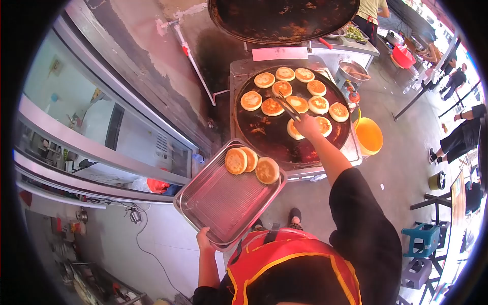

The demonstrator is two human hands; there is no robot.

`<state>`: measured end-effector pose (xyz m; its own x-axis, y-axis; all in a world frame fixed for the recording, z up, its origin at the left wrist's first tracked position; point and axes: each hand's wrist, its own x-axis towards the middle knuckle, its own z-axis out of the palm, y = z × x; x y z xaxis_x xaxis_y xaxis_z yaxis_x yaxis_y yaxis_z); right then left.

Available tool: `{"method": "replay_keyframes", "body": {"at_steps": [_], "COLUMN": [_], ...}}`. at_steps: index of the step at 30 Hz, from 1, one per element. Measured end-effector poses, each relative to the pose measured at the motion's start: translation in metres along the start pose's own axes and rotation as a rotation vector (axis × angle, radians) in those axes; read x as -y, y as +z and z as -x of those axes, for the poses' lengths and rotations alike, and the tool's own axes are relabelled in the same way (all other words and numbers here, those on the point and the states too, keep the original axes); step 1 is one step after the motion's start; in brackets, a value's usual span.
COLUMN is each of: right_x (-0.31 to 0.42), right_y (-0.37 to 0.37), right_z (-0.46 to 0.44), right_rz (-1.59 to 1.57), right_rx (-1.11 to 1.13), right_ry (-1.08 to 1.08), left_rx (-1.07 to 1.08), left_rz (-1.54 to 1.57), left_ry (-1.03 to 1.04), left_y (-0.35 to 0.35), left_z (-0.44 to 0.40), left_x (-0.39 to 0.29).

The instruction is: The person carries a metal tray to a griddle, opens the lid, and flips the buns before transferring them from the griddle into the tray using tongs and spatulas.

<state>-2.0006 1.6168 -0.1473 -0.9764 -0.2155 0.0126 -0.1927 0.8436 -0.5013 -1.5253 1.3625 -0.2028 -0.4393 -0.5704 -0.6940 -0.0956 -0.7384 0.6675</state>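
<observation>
Working the tongs (287, 105) over the hot griddle (254, 136) looks to be the step in hand — picking browned flatbreads (251, 101) off the plate and gathering them in the tray (214, 203); the right hand (307, 126) is closed round the tongs, whose tips reach in among the middle breads; whether they pinch one, I cannot tell. The left hand (203, 238) grips the tray by its near corner, fingers mostly hidden beneath, and holds it just beside the griddle's near left edge; whether tray and stove touch is unclear.

As I judge it, the next move calls for a light but sure pinch on one bread, a lift clear of its close neighbours, and a level tray — one hand carries the load, so tipping is the risk.

About a dozen breads lie on the griddle, most with browned tops, bunched toward the far side and middle; the near part is dark, bare metal; three more sit in the tray at its far end, two overlapping and one just beside them, with most of its ridged floor bare. Right of the griddle stand a metal pot (354, 70) with something brownish inside, and a yellow bucket (369, 137), contents unclear.
</observation>
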Motion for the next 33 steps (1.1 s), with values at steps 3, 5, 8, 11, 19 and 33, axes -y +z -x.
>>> {"method": "replay_keyframes", "body": {"at_steps": [3,5,8,11,19,33], "right_x": [0.006,0.003,-0.014,-0.018,0.015,-0.03], "right_y": [-0.014,-0.043,-0.055,-0.045,0.0,-0.061], "right_z": [0.03,0.056,0.055,0.0,-0.086,0.023], "right_rz": [-0.024,-0.043,-0.091,-0.036,-0.055,0.017], "right_rx": [0.066,0.177,0.004,-0.055,-0.017,-0.052], "right_ry": [-0.078,-0.12,-0.148,0.017,0.132,0.235], "left_rx": [-0.013,-0.023,-0.026,0.005,0.028,0.012], "left_rz": [-0.001,-0.012,-0.012,0.016,-0.009,-0.052], "left_ry": [0.022,0.035,0.013,0.021,0.069,0.046], "left_y": [-0.001,0.004,0.006,0.003,0.005,0.003], "left_z": [0.003,0.006,0.007,0.003,0.005,0.006], "left_x": [0.0,-0.002,-0.005,-0.002,-0.005,-0.007]}}
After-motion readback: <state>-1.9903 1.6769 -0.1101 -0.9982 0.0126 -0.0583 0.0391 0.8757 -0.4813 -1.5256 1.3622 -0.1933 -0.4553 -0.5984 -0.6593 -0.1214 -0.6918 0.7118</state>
